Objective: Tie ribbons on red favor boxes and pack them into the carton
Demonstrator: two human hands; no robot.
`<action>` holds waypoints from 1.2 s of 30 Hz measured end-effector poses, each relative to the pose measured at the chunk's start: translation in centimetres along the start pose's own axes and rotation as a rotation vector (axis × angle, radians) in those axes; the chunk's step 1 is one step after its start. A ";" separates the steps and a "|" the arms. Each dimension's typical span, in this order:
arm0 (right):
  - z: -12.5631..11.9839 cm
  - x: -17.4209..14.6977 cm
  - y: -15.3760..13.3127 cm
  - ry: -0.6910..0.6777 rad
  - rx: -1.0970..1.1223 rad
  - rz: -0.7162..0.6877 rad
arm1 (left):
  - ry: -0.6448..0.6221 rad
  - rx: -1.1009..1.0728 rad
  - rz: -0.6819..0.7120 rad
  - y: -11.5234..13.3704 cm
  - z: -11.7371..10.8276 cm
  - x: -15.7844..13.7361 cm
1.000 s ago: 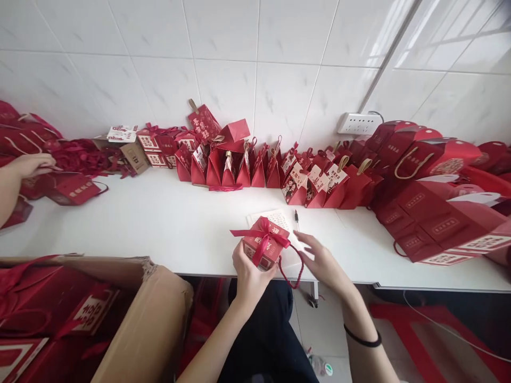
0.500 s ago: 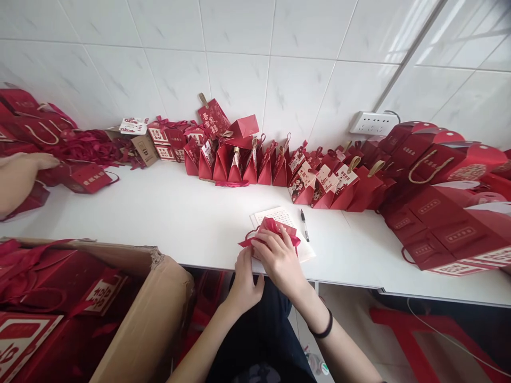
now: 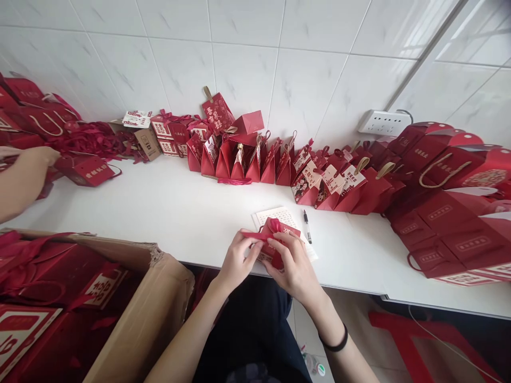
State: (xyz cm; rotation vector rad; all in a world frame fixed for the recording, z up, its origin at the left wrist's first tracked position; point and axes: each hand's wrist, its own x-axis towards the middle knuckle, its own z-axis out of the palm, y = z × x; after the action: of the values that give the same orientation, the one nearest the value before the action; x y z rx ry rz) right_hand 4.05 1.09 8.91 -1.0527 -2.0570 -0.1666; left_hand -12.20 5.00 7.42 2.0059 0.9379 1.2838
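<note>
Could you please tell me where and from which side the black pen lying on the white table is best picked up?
Grip the black pen around the middle of its slim barrel, coming from above with fingertips on its left and right sides. It lies flat, pointing away from the person, beside the paper sheet. Its right side is bare table; the hands and gift box crowd the left.

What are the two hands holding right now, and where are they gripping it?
A small red gift box: the left hand pinches its ribbon at the left; the right hand grips the box's near side.
</note>
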 end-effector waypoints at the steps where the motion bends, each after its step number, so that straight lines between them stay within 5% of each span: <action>1: 0.2 0.0 0.0 -0.026 -0.022 0.019 | 0.011 0.051 0.029 0.1 0.1 -0.3; 5: 0.9 -0.1 0.2 -0.026 0.048 0.037 | 0.003 0.074 0.149 -0.4 0.4 -1.5; 8: 0.9 -0.3 0.5 0.006 0.148 0.036 | 0.034 -0.087 0.082 -1.3 0.3 -1.9; 14: -0.3 -1.3 1.0 -0.018 0.306 -0.029 | -0.349 -0.223 -0.158 -2.1 0.0 -0.6; 20: -1.6 -2.3 0.9 -0.001 0.353 -0.010 | -0.359 -0.253 -0.120 -3.2 -0.5 1.9; 25: -1.7 -2.5 1.3 0.071 0.508 0.056 | -0.653 -0.145 -0.110 -2.7 -0.9 5.2; 27: -1.6 -3.1 2.1 0.230 0.565 0.134 | -0.614 -0.107 -0.120 -2.1 -1.1 6.6; 30: -1.2 -4.3 4.3 0.426 0.431 0.415 | -0.383 -0.092 -0.148 -1.2 -1.8 9.2; 32: -0.8 -4.8 6.6 0.361 0.259 0.578 | -0.250 -0.191 -0.212 -0.4 -2.5 11.2; 36: -0.2 -3.5 11.8 0.174 -0.005 0.644 | -0.113 -0.626 -0.408 2.2 -4.2 15.3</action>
State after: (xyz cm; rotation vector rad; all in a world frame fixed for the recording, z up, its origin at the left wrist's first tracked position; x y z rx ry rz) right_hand 13.91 6.40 3.95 -1.5836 -1.4783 0.0660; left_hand -11.09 16.39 18.66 1.3078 0.7226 1.0506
